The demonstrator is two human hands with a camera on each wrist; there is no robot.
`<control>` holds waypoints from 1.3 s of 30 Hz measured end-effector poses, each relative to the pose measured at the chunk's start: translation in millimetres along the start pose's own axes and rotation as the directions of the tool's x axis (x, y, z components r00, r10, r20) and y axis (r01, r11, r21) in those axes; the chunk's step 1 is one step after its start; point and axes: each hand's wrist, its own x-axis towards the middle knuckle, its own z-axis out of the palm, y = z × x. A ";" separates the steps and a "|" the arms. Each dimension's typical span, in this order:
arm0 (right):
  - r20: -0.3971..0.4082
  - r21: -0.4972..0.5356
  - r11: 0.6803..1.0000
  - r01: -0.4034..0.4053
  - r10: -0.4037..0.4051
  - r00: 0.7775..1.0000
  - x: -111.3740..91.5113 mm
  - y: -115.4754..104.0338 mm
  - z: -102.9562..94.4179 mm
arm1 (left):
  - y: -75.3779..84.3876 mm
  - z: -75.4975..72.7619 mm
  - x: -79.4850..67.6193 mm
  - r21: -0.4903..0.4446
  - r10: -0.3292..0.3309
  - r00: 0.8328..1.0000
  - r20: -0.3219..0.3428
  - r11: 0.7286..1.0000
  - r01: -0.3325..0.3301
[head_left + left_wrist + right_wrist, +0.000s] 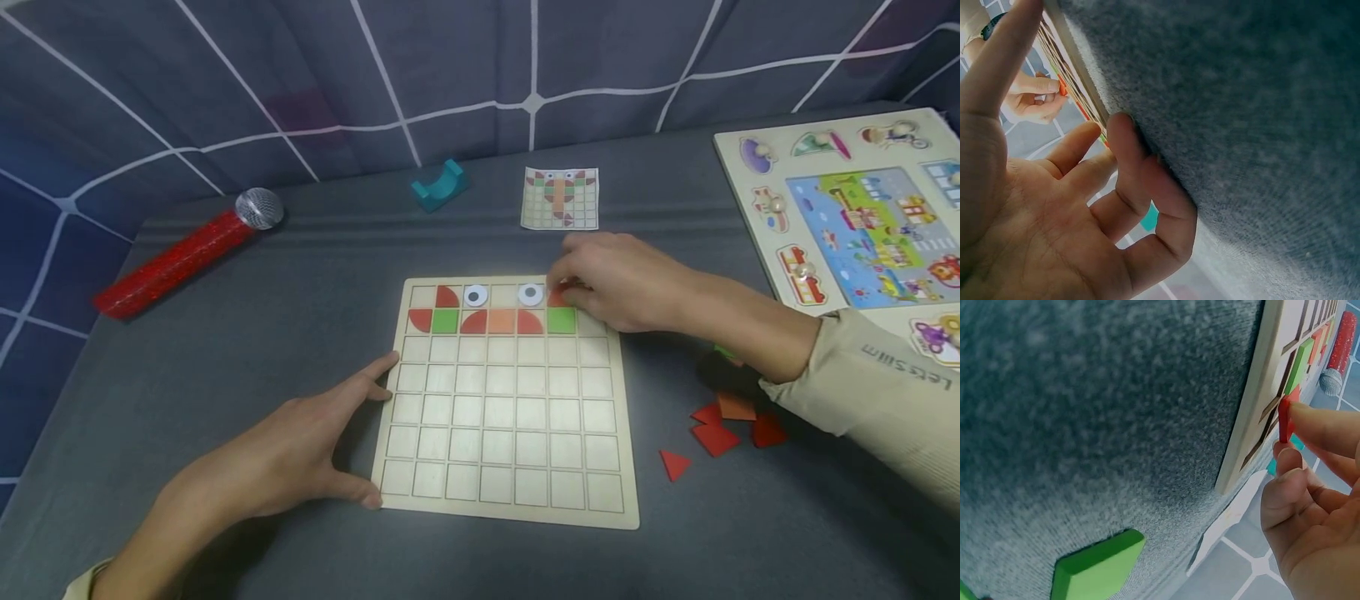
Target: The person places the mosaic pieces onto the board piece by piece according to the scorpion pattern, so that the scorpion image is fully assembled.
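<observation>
A wooden grid board (495, 408) lies flat on the dark cloth, with red, green, orange and eye pieces in its two top rows. At the top row, right of the second eye piece (530, 294), my right hand (618, 283) pinches a red puzzle piece (1284, 419) between thumb and fingers. The piece stands close above a green square (561, 320); my fingers partly cover it in the head view. My left hand (300, 454) is spread along the board's left edge, its fingertips near the upper side and its thumb at the lower corner.
A pattern card (560, 198) lies beyond the board, beside a teal curved block (439, 185). A red microphone (183, 258) is at the left. Several loose pieces (715, 439) lie right of the board, below a peg puzzle (765, 233). A grid-patterned curtain (465, 75) hangs behind.
</observation>
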 end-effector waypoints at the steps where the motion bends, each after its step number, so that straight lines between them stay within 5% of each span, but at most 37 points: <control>1: 0.000 0.001 1.000 -0.005 0.005 1.000 0.0 -0.2 0.0 | 0.0 -0.1 0.1 0.000 -0.001 1.000 0.002 1.000 0.001; 31: -0.017 0.024 0.999 0.033 -0.033 0.999 -2.7 -0.7 -5.2 | -0.1 -1.7 0.8 0.001 0.016 1.000 0.003 1.000 -0.016; 39: -0.011 0.000 0.999 -0.044 0.044 0.999 -22.3 5.6 -18.4 | -0.3 -1.2 1.0 0.004 0.011 1.000 0.000 1.000 -0.011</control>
